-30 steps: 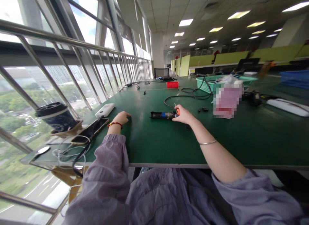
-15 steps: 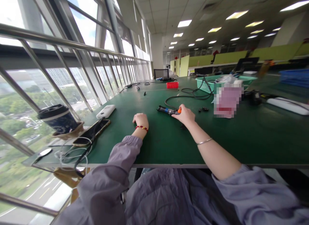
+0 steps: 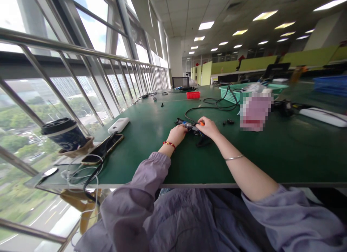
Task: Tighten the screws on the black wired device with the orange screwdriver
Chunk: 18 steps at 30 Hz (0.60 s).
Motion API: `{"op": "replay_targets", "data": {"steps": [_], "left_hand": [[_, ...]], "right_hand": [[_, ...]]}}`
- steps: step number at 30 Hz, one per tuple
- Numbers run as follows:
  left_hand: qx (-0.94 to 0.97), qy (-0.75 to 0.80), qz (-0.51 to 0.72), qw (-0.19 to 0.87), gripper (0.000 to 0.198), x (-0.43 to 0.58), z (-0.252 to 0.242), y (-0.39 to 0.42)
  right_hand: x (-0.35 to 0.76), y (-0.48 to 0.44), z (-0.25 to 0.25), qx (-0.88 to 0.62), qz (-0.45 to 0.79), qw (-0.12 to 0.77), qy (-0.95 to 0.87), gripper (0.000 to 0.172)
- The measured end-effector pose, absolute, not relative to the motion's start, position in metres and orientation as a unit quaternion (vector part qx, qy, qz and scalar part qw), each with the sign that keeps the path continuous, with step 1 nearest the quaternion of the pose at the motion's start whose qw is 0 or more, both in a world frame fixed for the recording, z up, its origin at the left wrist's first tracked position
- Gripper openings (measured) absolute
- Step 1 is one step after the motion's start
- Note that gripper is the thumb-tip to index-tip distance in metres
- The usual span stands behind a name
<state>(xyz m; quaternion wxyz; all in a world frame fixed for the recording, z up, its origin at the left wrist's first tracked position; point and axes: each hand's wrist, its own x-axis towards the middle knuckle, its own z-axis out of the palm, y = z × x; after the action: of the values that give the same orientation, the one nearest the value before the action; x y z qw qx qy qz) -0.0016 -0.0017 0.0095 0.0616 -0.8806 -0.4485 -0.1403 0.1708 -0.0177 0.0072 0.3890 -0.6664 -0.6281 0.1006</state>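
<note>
On the green tabletop, a dark flashlight-shaped tool (image 3: 192, 127) with blue and grey parts lies between my hands. My left hand (image 3: 177, 135), a red beaded bracelet at its wrist, is closed on the tool's left part. Fingers of my right hand (image 3: 208, 127) grip the other end, beside an orange part (image 3: 202, 123). The tool's exact kind is hard to make out, and my fingers cover some of it. A black piece (image 3: 203, 140) shows just below, under my right hand. Close behind the tool curves a black cable (image 3: 189, 110).
At the left stand a lidded cup (image 3: 65, 134), a phone (image 3: 104, 149) and a white power bank (image 3: 118, 125). Farther back are a red box (image 3: 193, 95) and a green basket (image 3: 230, 96). Small black parts (image 3: 230, 122) lie right of my hand. A metal railing (image 3: 81, 53) runs along the left.
My left hand has moved right and forward from the bare tabletop onto the tool. My right hand stays on the tool, which has turned slightly; more of the black piece below shows.
</note>
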Motion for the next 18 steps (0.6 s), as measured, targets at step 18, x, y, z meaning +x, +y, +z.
{"op": "replay_targets", "data": {"steps": [18], "left_hand": [[-0.799, -0.431, -0.408, -0.101, 0.023, 0.009, 0.014, 0.001]], "right_hand": [[0.168, -0.017, 0.006, -0.602, 0.126, 0.356, -0.703, 0.026]]}}
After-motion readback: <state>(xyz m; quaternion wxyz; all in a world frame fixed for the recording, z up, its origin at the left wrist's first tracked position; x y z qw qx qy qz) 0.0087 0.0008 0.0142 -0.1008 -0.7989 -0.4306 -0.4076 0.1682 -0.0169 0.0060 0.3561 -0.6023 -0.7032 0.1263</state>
